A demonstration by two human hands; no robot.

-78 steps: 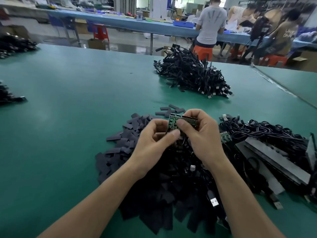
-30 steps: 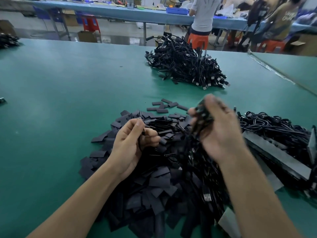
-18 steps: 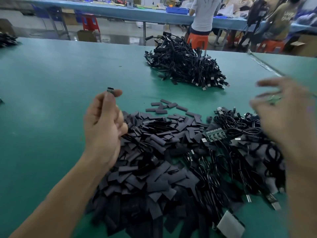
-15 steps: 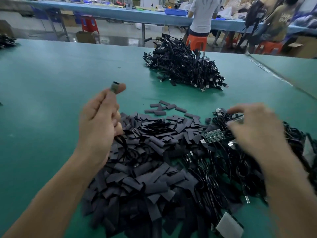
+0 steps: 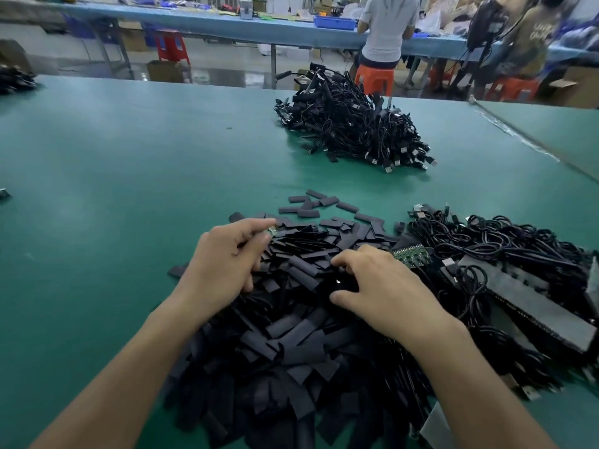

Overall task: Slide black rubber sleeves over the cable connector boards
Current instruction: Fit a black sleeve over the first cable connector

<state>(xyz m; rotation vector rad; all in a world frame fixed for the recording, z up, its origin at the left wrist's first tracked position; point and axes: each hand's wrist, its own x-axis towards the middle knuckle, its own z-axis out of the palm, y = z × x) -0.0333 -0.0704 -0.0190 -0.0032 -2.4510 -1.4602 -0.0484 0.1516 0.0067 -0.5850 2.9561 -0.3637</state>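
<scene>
Table [image 5: 97,157]: green mat under both hands and all the heaps.
Left heap [image 5: 13,81]: dark cables at the far corner, well left of and beyond the left hand.
Left hand [image 5: 223,267]: palm down at the left edge of the sleeves. Its fingers are curled and the forefinger reaches ahead, pinching a small green board at its tip.
Board [image 5: 272,230]: held just past the left fingertips, low over the far-left part of the sleeves. Only a corner of it shows.
Sleeves [image 5: 291,335]: a wide pile of flat black pieces under and between both hands, spreading toward the wrists. A few loose ones lie on the mat just beyond the fingers.
Far heap [image 5: 350,128]: tangled black cables with plugs, well beyond both hands.
Right hand [image 5: 385,290]: palm down on the sleeves, near the left hand but apart from it. Its fingers are bent, with the tips and thumb dipped among the pieces. Whether it grips one cannot be told.
Panel [image 5: 413,256]: green circuit panel just beyond the right knuckles, at the edge of the sleeves.
Cables [image 5: 502,241]: loose black coils to the right of the right hand.
Slab [image 5: 534,306]: long dark grey strip lying on the cables, right of the right wrist.
Bench [image 5: 227,27]: blue, far behind the table, with a person in a pale shirt [image 5: 387,27] standing at it.
</scene>
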